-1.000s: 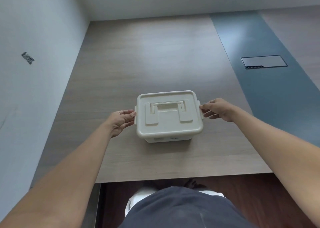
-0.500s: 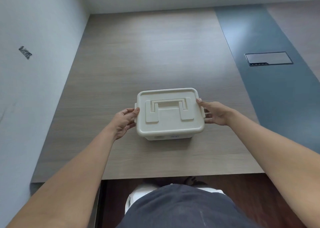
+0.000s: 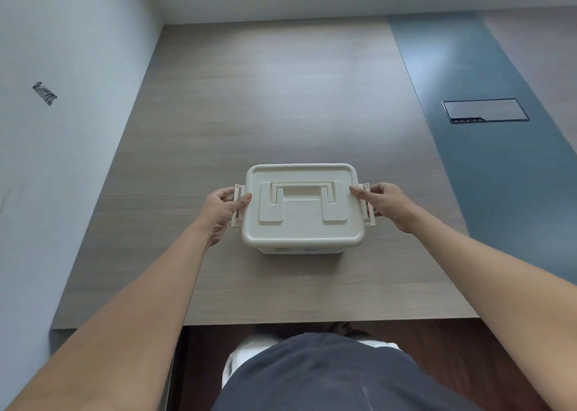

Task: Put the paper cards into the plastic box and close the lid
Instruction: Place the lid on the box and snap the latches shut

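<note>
A cream plastic box [image 3: 302, 220] stands on the wooden table [image 3: 281, 98] in front of me, its lid on and the carry handle folded flat. Both side latches stick out from the box: the left latch [image 3: 237, 206] and the right latch [image 3: 369, 207]. My left hand [image 3: 221, 212] grips the left latch, thumb on the lid's left edge. My right hand [image 3: 387, 203] grips the right latch, thumb on the lid's right edge. No paper cards show; the box's inside is hidden by the lid.
A pale wall [image 3: 62, 129] runs along the table's left side. A blue strip [image 3: 487, 176] with a dark rectangular hatch [image 3: 485, 110] lies to the right. The table's front edge is just below the box, above my lap.
Both hands closed in on the box sides. The two side latches, flat against the box before, now stick outward in my fingers, and my thumbs rest on the lid.
</note>
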`<state>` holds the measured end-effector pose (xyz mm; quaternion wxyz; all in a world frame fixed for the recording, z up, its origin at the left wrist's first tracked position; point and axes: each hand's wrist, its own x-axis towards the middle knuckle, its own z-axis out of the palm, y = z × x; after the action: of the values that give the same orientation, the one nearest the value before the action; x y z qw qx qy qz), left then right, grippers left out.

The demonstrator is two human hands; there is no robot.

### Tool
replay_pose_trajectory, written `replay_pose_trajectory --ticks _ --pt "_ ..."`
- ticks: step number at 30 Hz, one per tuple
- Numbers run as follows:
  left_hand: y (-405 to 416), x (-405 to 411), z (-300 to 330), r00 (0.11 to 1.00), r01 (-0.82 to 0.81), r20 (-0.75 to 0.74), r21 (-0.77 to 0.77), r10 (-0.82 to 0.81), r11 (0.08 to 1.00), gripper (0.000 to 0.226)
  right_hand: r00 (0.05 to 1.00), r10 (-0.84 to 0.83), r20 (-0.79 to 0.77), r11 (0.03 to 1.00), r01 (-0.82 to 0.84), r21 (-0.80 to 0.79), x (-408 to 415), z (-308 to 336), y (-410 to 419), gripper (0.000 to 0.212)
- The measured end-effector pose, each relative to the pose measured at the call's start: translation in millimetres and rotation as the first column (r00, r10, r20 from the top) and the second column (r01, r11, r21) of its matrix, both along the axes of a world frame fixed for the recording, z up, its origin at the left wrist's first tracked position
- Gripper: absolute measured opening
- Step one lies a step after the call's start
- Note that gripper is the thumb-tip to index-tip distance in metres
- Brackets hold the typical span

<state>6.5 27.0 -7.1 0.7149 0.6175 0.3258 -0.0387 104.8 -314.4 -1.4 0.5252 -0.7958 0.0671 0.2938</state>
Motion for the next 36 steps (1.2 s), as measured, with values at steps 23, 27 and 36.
replay_pose_trajectory --ticks 23,27,36 --pt "-38.0 2.9 -4.7 0.992 0.106 -0.045 0.787 -0.115 0.608 0.039 0.825 0.148 0.545 0.892 0.127 -0.434 -23.0 -7.7 44.4 0.038" --pt "-40.6 13.0 -4.9 0.998 0.052 -0.012 0.776 -0.069 0.629 0.041 0.846 0.126 0.518 0.887 0.138 -0.44 -11.4 -4.3 52.5 0.047" --pt "-31.2 32.9 -5.1 0.996 0.08 -0.038 0.731 -0.077 0.677 0.047 0.884 0.102 0.457 0.912 0.1 -0.397 17.3 -6.1 52.3 0.055"
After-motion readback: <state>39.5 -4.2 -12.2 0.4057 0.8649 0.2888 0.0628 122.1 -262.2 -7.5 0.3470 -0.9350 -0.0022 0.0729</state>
